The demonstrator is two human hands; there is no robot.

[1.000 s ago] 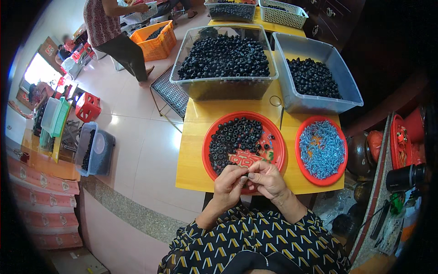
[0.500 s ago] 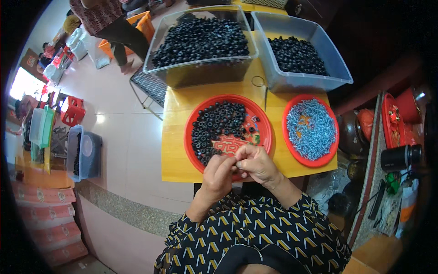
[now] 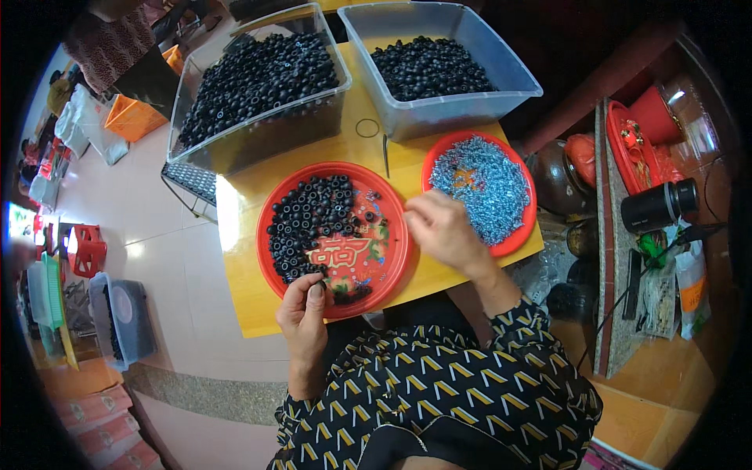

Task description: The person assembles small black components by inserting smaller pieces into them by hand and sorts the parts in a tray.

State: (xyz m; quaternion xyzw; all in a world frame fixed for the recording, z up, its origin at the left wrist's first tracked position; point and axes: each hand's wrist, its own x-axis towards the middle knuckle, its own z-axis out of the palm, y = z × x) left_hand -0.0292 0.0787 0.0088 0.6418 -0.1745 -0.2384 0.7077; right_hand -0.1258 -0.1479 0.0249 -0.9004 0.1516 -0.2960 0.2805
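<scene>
The left hand pinches a small black bead between thumb and fingertips over the near edge of the large red tray; the bead is mostly covered, so which way its hole or long axis points cannot be told. The right hand, blurred, is between that tray and the small red tray, fingers curled and narrow, pointing left and away from the body; whether they hold anything cannot be told. Many loose beads lie hole upward, while slim blue pieces lie at mixed angles
</scene>
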